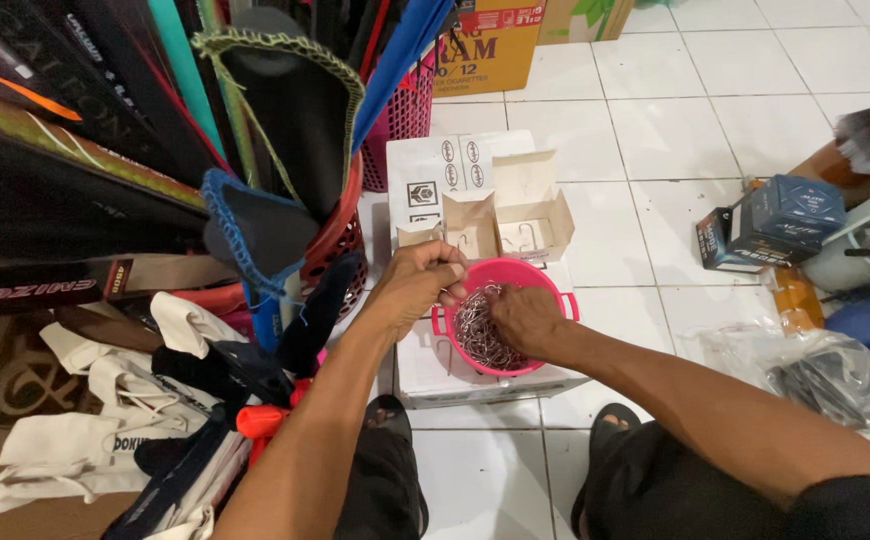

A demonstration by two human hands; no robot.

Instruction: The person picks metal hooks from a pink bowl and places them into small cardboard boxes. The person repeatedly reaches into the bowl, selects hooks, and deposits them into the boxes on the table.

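My round pink plastic bowl (pixel 555 290) holds tangled silver metal hooks (pixel 480 335); my left fingers (pixel 445 268) pinch some at its rim, my right fingers (pixel 505 300) curl among them.

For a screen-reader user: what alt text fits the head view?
Both hands reach into a pink bowl heaped with metal hooks; the left hand pinches at the rim, the right hand rests in the pile. Behind stand small open cardboard boxes on a white tiled floor.

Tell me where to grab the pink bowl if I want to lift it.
Probably by the small side handles on the pink bowl, one from each side. They jut out at the rim, and the inside is full of loose metal hooks, with both hands over it.
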